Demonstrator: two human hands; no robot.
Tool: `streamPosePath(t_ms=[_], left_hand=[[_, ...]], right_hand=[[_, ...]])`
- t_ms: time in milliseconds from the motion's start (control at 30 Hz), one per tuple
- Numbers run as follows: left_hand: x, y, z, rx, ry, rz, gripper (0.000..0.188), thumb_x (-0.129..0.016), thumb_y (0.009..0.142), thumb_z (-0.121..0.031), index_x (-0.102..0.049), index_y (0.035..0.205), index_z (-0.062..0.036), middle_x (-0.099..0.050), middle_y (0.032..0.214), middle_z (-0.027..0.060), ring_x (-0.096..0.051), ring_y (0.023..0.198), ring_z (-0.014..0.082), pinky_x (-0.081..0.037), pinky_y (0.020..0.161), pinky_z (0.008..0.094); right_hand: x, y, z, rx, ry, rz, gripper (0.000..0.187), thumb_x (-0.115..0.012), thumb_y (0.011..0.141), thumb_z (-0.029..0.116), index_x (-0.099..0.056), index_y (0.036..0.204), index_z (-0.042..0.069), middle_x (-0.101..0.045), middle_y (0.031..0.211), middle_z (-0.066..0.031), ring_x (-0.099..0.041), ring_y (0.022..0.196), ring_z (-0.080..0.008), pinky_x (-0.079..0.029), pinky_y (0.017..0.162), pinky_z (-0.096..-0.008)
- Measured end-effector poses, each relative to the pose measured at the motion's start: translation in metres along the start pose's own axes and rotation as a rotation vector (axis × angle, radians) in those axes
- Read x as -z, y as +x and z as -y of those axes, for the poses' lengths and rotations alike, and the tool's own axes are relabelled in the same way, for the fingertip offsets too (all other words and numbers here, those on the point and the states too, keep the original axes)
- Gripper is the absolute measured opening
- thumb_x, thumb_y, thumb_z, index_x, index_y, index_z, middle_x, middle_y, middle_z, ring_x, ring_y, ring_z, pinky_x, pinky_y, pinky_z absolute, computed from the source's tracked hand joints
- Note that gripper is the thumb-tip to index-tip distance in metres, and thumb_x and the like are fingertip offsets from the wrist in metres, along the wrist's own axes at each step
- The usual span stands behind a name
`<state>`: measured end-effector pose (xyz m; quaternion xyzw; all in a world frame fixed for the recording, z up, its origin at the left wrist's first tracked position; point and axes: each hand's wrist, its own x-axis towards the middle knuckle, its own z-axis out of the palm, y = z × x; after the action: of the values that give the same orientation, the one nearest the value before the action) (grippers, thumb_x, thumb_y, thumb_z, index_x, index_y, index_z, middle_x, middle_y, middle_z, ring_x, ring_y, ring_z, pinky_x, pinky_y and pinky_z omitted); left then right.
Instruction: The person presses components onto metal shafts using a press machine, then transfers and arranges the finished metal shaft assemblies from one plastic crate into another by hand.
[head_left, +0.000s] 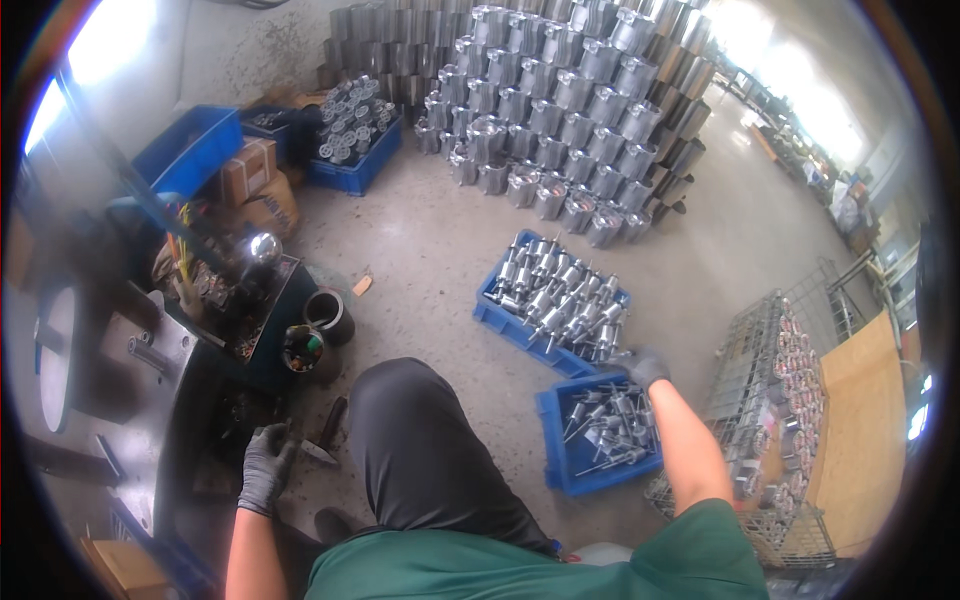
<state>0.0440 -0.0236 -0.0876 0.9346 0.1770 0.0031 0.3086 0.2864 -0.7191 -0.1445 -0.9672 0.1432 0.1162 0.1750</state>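
Observation:
My right hand, in a grey glove, reaches to the near right corner of a blue crate packed with metal rotors on shafts. Its fingertips blend into the grey parts, so whether it grips one is unclear. Just below that hand, a second blue crate holds thinner, loosely heaped shafted rotors. My left hand, also gloved, is beside the dark machine at left, its fingers loosely bent and slightly apart, with no object visible in them. A hammer stands just right of it, near my knee.
Stacked metal motor housings rise at the back. Blue bins and a carton sit far left. A machine table with a pot of tools flanks my left; a wire cage of parts stands right.

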Motion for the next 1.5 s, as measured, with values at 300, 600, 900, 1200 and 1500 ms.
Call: streamPosePath(t_ms=[300, 600, 900, 1200, 1500], left_hand=[[-0.007, 0.000, -0.006, 0.075, 0.136, 0.207, 0.044, -0.074, 0.089, -0.032, -0.070, 0.124, -0.0051, -0.067, 0.119, 0.0218, -0.067, 0.112, 0.0383, -0.053, 0.098, 0.0439], [-0.024, 0.007, 0.002, 0.017, 0.143, 0.314, 0.044, -0.073, 0.089, -0.027, -0.070, 0.124, -0.0009, -0.068, 0.113, 0.0213, -0.070, 0.103, 0.0366, -0.056, 0.093, 0.0435], [-0.021, 0.011, -0.016, 0.049, 0.216, 0.436, 0.044, -0.072, 0.088, -0.030, -0.070, 0.124, -0.0057, -0.069, 0.119, 0.0204, -0.070, 0.105, 0.0360, -0.055, 0.094, 0.0448], [-0.019, 0.010, -0.014, 0.069, 0.289, 0.489, 0.048, -0.075, 0.087, -0.028, -0.069, 0.129, -0.0054, -0.068, 0.115, 0.0228, -0.070, 0.103, 0.0369, -0.056, 0.092, 0.0452], [-0.001, -0.009, -0.015, 0.100, 0.214, 0.430, 0.047, -0.075, 0.087, -0.026, -0.069, 0.129, -0.0062, -0.067, 0.119, 0.0199, -0.071, 0.103, 0.0348, -0.057, 0.092, 0.0450]], right_hand=[[-0.077, 0.097, -0.074, 0.112, -0.082, 0.223, 0.049, -0.088, 0.075, 0.040, -0.078, 0.108, 0.004, -0.078, 0.098, -0.0139, -0.074, 0.091, -0.0275, -0.056, 0.086, -0.0398], [-0.064, 0.103, -0.095, 0.102, -0.044, 0.236, 0.046, -0.084, 0.070, 0.042, -0.081, 0.095, 0.004, -0.078, 0.088, -0.0171, -0.075, 0.078, -0.0314, -0.059, 0.076, -0.0410], [-0.056, 0.041, -0.065, 0.054, 0.177, 0.118, 0.042, -0.084, 0.073, 0.025, -0.079, 0.109, 0.005, -0.079, 0.092, -0.0154, -0.075, 0.079, -0.0266, -0.059, 0.076, -0.0399], [-0.065, 0.028, 0.033, 0.025, -0.373, 0.029, 0.045, -0.077, 0.080, 0.041, -0.078, 0.098, 0.000, -0.073, 0.107, -0.0279, -0.071, 0.102, -0.0419, -0.058, 0.091, -0.0447], [-0.065, 0.066, -0.001, 0.261, -0.350, 0.140, 0.051, -0.082, 0.078, 0.043, -0.076, 0.104, -0.001, -0.076, 0.104, -0.0240, -0.074, 0.098, -0.0381, -0.058, 0.089, -0.0437]])
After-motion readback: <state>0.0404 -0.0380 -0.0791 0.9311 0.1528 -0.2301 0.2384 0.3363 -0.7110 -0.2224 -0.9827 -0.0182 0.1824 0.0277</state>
